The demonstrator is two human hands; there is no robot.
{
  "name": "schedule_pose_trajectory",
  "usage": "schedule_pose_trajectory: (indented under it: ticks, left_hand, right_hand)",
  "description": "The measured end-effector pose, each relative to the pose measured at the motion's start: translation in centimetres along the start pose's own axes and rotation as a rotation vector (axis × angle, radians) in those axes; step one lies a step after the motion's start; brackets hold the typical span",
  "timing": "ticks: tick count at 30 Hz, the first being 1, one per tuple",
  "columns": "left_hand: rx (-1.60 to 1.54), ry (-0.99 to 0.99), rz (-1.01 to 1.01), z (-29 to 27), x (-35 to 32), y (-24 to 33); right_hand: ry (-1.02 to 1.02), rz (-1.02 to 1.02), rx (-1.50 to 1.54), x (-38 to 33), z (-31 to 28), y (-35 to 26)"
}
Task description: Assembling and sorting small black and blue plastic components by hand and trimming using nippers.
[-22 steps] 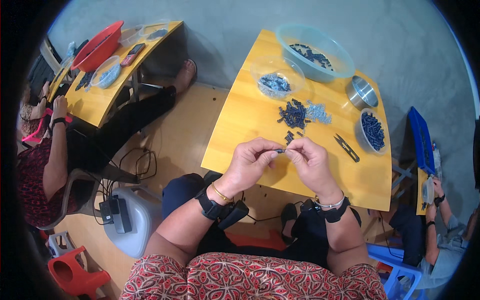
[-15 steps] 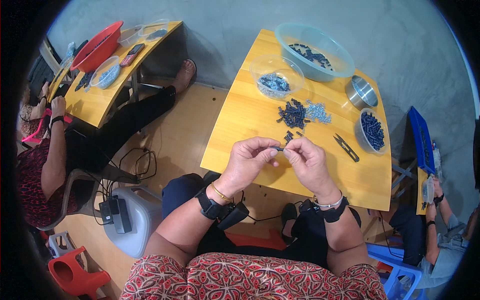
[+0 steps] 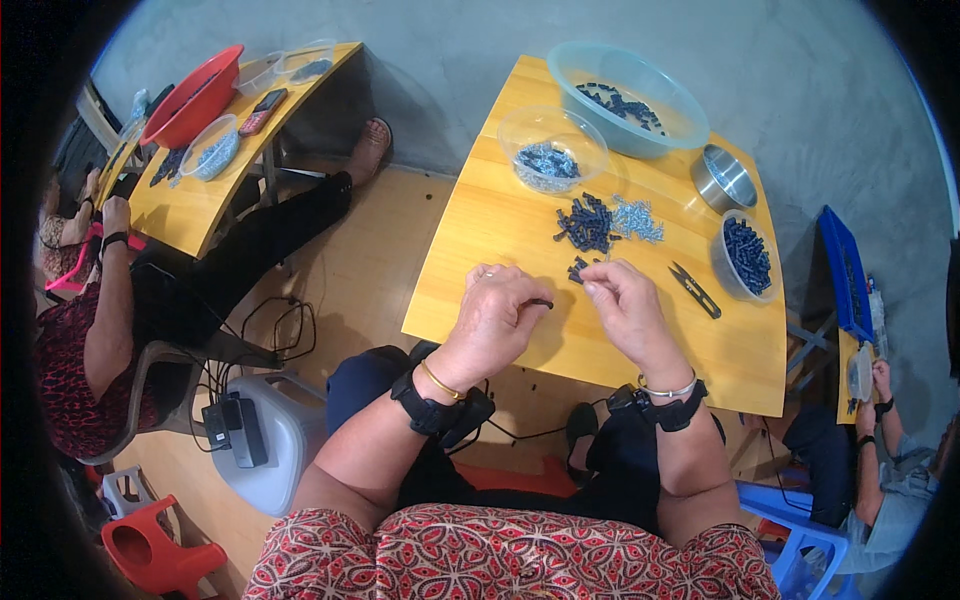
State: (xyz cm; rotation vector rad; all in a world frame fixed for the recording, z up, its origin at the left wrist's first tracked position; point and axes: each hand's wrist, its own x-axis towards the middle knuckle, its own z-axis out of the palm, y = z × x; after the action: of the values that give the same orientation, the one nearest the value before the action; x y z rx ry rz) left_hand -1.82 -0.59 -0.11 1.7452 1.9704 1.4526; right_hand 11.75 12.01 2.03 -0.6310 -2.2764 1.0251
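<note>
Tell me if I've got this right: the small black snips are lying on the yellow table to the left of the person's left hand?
Not quite. In the head view the small black snips lie on the yellow table to the right of the right hand, not left of the left hand.

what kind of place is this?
Likely a small hand-assembly workshop. A wooden table holds bowls and a pile of small dark parts plus thread snips; another person sits at a second table with similar trays.
</note>
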Motion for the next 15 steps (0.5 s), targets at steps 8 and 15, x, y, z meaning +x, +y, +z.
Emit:
schedule_pose_trajectory:
  ticks: [8, 15]
  left_hand:
    - [0.075, -0.011, 0.028, 0.8, -0.1, -0.1]
    - [-0.024, -0.002, -0.082, 1.3, -0.4, -0.1]
  right_hand:
    - [-0.173, -0.071, -0.211, -1.5, 1.5, -1.1]
    - [-0.128, -0.204, -0.317, -1.9, 2.1, -0.9]
